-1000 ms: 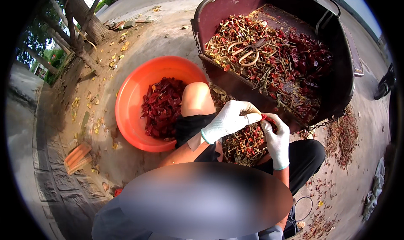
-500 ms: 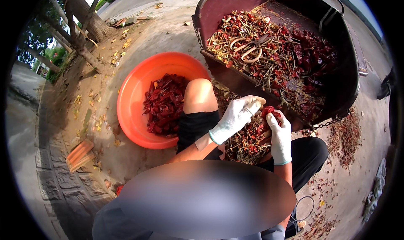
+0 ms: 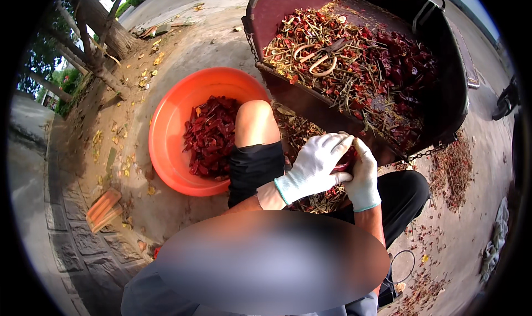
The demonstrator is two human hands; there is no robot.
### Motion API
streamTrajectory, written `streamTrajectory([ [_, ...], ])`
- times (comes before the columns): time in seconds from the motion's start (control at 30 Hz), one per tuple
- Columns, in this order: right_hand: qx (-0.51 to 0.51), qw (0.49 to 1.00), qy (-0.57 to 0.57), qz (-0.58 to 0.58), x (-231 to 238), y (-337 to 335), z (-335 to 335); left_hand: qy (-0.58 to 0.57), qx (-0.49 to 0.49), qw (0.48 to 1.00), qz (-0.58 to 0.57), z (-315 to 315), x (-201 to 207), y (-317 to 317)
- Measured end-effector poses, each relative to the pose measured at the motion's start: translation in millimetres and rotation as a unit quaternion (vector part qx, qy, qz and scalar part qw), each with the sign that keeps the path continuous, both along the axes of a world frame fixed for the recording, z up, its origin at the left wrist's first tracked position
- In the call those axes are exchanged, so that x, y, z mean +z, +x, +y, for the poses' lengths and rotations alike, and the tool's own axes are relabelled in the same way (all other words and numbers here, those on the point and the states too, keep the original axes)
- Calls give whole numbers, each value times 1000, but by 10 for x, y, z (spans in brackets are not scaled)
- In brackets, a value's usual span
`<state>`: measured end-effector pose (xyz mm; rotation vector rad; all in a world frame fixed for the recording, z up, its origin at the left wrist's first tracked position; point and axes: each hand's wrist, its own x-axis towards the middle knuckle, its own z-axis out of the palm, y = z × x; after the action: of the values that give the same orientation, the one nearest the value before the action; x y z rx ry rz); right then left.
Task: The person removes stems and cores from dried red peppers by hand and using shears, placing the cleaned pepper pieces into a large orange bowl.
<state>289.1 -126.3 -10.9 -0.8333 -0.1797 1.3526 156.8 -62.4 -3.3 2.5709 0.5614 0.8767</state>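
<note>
My left hand (image 3: 317,163) and my right hand (image 3: 363,176), both in white knit gloves, meet in front of my knees. Between them they grip a dried red chili (image 3: 347,158), mostly hidden by the fingers. To the left of my bent knee, an orange basin (image 3: 166,125) holds a heap of dark red chili pieces (image 3: 208,138). Ahead stands a dark red cart bed (image 3: 316,0), its near side hinged down on chains. Dried stems and chili bits (image 3: 302,33) cover its floor, with whole chilies toward the right. Shears with cream handles (image 3: 323,66) lie on the stems.
More stems and chili scraps (image 3: 299,130) lie on the ground under my hands. Another scatter of scraps (image 3: 451,172) is right of the cart. Trees (image 3: 108,25) stand at the far left, and orange bricks (image 3: 103,208) lie near a stone kerb (image 3: 72,235).
My left hand has moved slightly down and right, closing over the chili against my right hand. The chili is now mostly covered. The whole view has shifted slightly.
</note>
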Motion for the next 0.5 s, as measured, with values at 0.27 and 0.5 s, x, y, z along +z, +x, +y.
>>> streamTrajectory([
  [0.27, 42, 991, 15, -124, -90, -19, -29, 67, 26, 997, -24, 35, -119, -18],
  [0.5, 23, 999, 19, 10, -179, 13, 40, 90, 11, 996, 11, 67, -81, 5],
])
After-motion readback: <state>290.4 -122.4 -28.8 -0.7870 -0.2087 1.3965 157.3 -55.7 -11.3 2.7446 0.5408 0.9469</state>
